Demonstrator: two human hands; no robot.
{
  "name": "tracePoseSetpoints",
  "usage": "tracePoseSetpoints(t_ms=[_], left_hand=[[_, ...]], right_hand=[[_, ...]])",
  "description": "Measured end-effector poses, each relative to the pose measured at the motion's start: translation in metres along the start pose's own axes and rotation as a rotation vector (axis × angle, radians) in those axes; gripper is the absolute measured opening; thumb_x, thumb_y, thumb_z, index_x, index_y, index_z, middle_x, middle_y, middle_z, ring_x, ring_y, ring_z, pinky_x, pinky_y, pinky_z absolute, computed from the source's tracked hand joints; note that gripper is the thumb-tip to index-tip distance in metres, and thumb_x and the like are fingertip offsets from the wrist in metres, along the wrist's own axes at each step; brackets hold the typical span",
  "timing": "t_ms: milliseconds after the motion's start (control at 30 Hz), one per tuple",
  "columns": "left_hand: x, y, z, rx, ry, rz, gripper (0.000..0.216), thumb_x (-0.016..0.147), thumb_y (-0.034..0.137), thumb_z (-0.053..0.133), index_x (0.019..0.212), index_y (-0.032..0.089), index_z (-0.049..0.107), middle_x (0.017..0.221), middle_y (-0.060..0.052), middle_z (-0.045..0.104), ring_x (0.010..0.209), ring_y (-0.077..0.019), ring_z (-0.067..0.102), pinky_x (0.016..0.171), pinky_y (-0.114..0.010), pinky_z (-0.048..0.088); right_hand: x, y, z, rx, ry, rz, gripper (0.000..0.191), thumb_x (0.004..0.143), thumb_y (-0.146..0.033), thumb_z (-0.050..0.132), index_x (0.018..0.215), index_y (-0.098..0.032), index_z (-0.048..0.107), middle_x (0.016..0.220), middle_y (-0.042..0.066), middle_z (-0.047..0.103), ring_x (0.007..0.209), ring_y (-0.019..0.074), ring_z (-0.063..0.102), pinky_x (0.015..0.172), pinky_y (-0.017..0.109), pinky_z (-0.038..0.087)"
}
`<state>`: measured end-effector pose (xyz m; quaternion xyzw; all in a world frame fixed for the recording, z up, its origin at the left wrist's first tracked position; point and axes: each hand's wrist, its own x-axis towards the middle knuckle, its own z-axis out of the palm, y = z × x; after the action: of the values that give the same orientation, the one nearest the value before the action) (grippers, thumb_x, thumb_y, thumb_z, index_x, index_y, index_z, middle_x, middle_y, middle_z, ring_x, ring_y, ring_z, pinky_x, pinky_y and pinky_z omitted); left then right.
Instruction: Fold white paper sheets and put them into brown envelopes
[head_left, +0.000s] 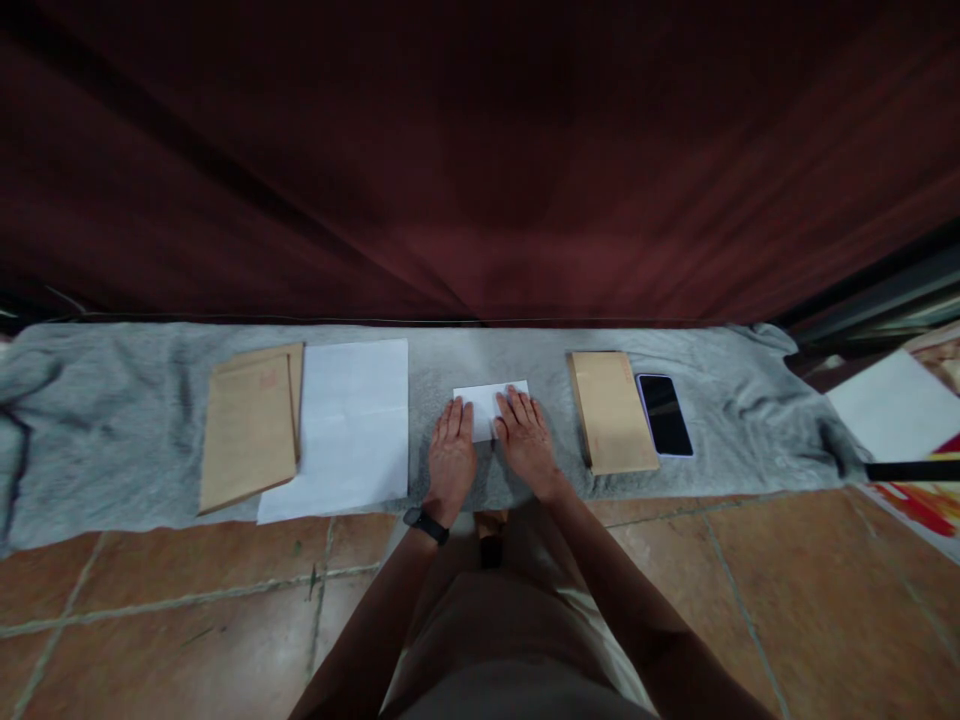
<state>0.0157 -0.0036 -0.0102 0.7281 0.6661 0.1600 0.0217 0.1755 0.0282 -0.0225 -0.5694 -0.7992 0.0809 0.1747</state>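
Note:
A small white folded sheet of paper [486, 402] lies on the grey cloth in front of me. Flat on its left end rests my left hand [452, 450], fingers stretched forward, with a dark watch on the wrist. My right hand [523, 435] presses on the paper's right part, its fingers also laid out flat. Neither hand grips anything. To the left are large white sheets [352, 430], with brown envelopes [251, 430] overlapping their left edge. On the right sits a neat stack of brown envelopes [616, 415].
A phone [665, 415] with a dark screen lies right of the envelope stack. The grey cloth [120, 420] covers a long narrow surface. Behind it hangs a dark red curtain [480, 180]. At far right is a white sheet [896, 405]; brown floor tiles [187, 640] lie below.

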Motion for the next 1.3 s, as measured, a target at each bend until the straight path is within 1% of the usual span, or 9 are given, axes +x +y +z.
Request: tracePoseSetpoints(t_ms=[300, 433, 533, 633, 700, 900, 1033, 1133, 1300], left_hand=[[-0.008, -0.006, -0.003, 0.002, 0.015, 0.004, 0.062, 0.089, 0.001, 0.038, 0.150, 0.008, 0.045, 0.158, -0.015, 0.046, 0.150, -0.0281, 0.037, 0.121, -0.046, 0.036], [-0.014, 0.004, -0.010, -0.020, 0.039, 0.033, 0.062, 0.091, 0.002, 0.037, 0.152, 0.010, 0.042, 0.161, -0.014, 0.041, 0.153, -0.0265, 0.032, 0.123, -0.048, 0.034], [-0.025, 0.021, -0.010, -0.050, -0.025, 0.156, 0.056, 0.097, 0.012, 0.038, 0.153, 0.010, 0.041, 0.162, -0.013, 0.040, 0.154, -0.0241, 0.029, 0.125, -0.046, 0.032], [-0.038, 0.036, -0.006, -0.047, -0.085, 0.165, 0.054, 0.102, 0.029, 0.042, 0.152, 0.008, 0.043, 0.160, -0.015, 0.042, 0.153, -0.0256, 0.032, 0.125, -0.046, 0.032], [-0.044, 0.039, -0.004, -0.031, -0.105, 0.151, 0.057, 0.102, 0.033, 0.042, 0.153, 0.007, 0.041, 0.160, -0.017, 0.042, 0.153, -0.0264, 0.032, 0.125, -0.046, 0.032], [-0.050, 0.031, -0.005, 0.002, -0.118, 0.186, 0.056, 0.099, 0.019, 0.038, 0.153, 0.004, 0.041, 0.159, -0.020, 0.043, 0.152, -0.0264, 0.033, 0.125, -0.046, 0.030], [-0.058, 0.023, -0.009, 0.006, -0.093, 0.125, 0.057, 0.101, 0.024, 0.037, 0.155, 0.007, 0.038, 0.160, -0.018, 0.040, 0.152, -0.0262, 0.032, 0.125, -0.046, 0.032], [-0.063, 0.015, -0.012, 0.005, -0.069, 0.089, 0.058, 0.103, 0.031, 0.039, 0.157, 0.010, 0.037, 0.161, -0.016, 0.040, 0.152, -0.0269, 0.034, 0.124, -0.048, 0.033], [-0.067, 0.005, -0.016, 0.010, -0.046, 0.070, 0.057, 0.103, 0.033, 0.039, 0.154, 0.009, 0.041, 0.159, -0.017, 0.044, 0.150, -0.0283, 0.037, 0.123, -0.048, 0.035]], right_hand=[[-0.012, 0.020, -0.012, -0.058, 0.017, 0.059, 0.052, 0.108, -0.031, 0.033, 0.157, -0.016, 0.040, 0.164, 0.010, 0.037, 0.150, 0.0292, 0.036, 0.123, 0.051, 0.027], [-0.013, 0.021, -0.014, -0.054, 0.021, 0.064, 0.052, 0.108, -0.032, 0.033, 0.157, -0.016, 0.040, 0.163, 0.010, 0.038, 0.151, 0.0283, 0.035, 0.123, 0.050, 0.027], [-0.012, 0.021, -0.015, -0.043, 0.020, 0.072, 0.051, 0.108, -0.032, 0.034, 0.157, -0.016, 0.041, 0.162, 0.010, 0.039, 0.151, 0.0280, 0.035, 0.123, 0.050, 0.027], [-0.013, 0.019, -0.019, -0.033, 0.014, 0.072, 0.051, 0.108, -0.030, 0.033, 0.156, -0.014, 0.041, 0.162, 0.011, 0.039, 0.151, 0.0274, 0.034, 0.124, 0.050, 0.027], [-0.015, 0.014, -0.023, -0.020, 0.002, 0.047, 0.051, 0.108, -0.029, 0.033, 0.155, -0.011, 0.042, 0.163, 0.012, 0.039, 0.152, 0.0267, 0.032, 0.124, 0.049, 0.026], [-0.037, -0.012, -0.024, 0.085, -0.125, -0.225, 0.049, 0.108, -0.030, 0.035, 0.154, -0.018, 0.045, 0.160, 0.006, 0.043, 0.150, 0.0201, 0.038, 0.126, 0.043, 0.029], [-0.049, -0.011, -0.019, 0.068, -0.084, -0.181, 0.049, 0.107, -0.031, 0.040, 0.153, -0.017, 0.046, 0.158, 0.009, 0.046, 0.148, 0.0229, 0.041, 0.124, 0.046, 0.031], [-0.055, -0.001, -0.019, 0.048, -0.044, -0.167, 0.051, 0.107, -0.032, 0.041, 0.155, -0.016, 0.043, 0.160, 0.010, 0.043, 0.148, 0.0239, 0.040, 0.124, 0.048, 0.031], [-0.063, 0.018, -0.022, -0.022, 0.001, -0.106, 0.053, 0.107, -0.031, 0.040, 0.156, -0.012, 0.040, 0.159, 0.013, 0.044, 0.148, 0.0258, 0.041, 0.123, 0.048, 0.031]])
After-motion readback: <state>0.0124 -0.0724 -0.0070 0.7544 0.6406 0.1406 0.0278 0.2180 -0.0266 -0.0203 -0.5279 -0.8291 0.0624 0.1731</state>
